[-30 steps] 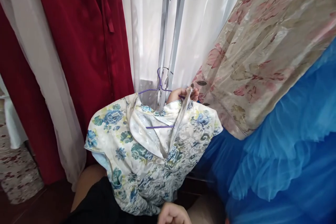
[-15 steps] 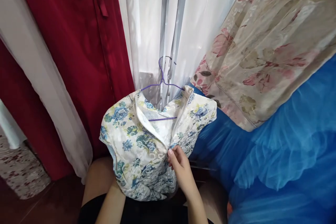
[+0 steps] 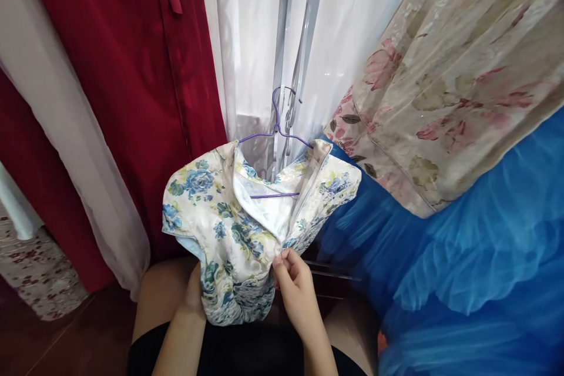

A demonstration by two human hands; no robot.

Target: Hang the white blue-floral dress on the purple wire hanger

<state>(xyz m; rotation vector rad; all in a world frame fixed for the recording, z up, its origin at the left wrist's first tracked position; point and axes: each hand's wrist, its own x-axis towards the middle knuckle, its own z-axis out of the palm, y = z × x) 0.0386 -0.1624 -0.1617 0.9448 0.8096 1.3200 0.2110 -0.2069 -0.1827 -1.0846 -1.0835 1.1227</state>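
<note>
A white cap-sleeved top (image 3: 220, 205) with blue, green and yellow flowers hangs on a purple wire hanger (image 3: 277, 120). Its neck opening parts in a V, showing the pale lining and the hanger's lower bar. My right hand (image 3: 293, 276) pinches the fabric between thumb and fingers at the bottom of that V. My left hand (image 3: 194, 288) is at the left side of the top, low down, with its fingers hidden behind the cloth. Below the hands' height the fabric bunches over my lap.
White cloth with grey ribbons (image 3: 282, 41) hangs behind the hanger. Dark red cloth (image 3: 118, 88) and a sheer pale panel (image 3: 57, 70) hang left. On the right are a pink-flowered beige garment (image 3: 462, 100) and ruffled blue tulle (image 3: 476, 258). Reddish-brown floor (image 3: 66, 341) shows lower left.
The lower part of the top has bunched and shifted left. My right hand has moved slightly down and left, still pinching the fabric. More of my left hand shows now.
</note>
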